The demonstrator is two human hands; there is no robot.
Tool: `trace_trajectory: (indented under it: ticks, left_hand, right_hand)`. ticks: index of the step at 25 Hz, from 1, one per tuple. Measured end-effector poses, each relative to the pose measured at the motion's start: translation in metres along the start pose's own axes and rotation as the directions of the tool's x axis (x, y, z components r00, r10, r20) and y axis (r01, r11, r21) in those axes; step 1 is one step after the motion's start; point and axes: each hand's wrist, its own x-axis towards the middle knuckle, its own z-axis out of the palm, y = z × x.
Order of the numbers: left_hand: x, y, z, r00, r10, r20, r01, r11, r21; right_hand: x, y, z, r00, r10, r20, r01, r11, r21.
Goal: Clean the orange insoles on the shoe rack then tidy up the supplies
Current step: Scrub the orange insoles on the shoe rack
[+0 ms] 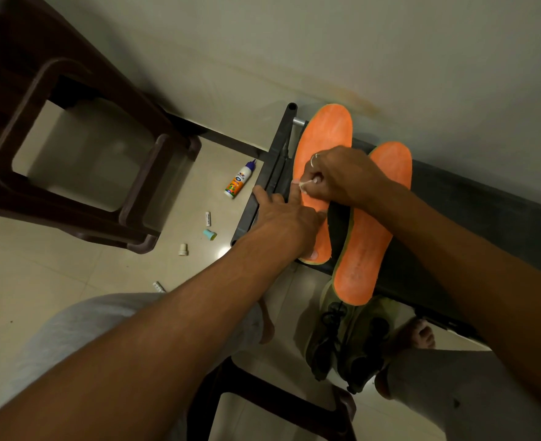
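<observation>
We hold the far-left orange insole [323, 135] flat on the dark shoe rack [453, 202] with our left hand [282, 214] — fingers straight and spread, index reaching up its edge, thumb pressing near its lower end. Our right hand [339, 176] curls over the same insole and pinches a small whitish piece [304, 183] between thumb and fingertips, touching the orange surface; what the piece is we cannot tell. The second insole [377, 224] lies just beside the first, its near end hanging over the rack's front. On the tiled floor to the left lie a white bottle [240, 180], a small white tube [208, 219], a teal cap [209, 234] and a white cap [183, 249], near a brown stool [72, 214]. Green shoes [352, 338] sit below the rack.
</observation>
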Motion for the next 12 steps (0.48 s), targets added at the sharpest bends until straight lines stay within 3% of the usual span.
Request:
trace_trajectory:
  ticks: [4,9,12]
  left_hand:
    - [0.0007,0.0007,-0.0014,1.000,-0.010,0.013,0.010,1.000,0.000]
    - [0.0020,-0.0003,0.0010,1.000,-0.003,0.005,0.003,1.000,-0.003]
    - [0.0030,-0.0006,-0.0002,1.000,-0.005,0.015,0.005,1.000,-0.003]
  right_hand:
    - [0.0027,0.0049,0.0043,0.966,0.112,-0.235,-0.136,0.987,-0.087]
    - [0.0029,-0.0006,0.0005,0.999,-0.002,-0.037,0.003,0.999,0.036]
    - [0.0068,0.0045,0.0049,0.981,0.042,-0.187,-0.067,0.989,-0.130]
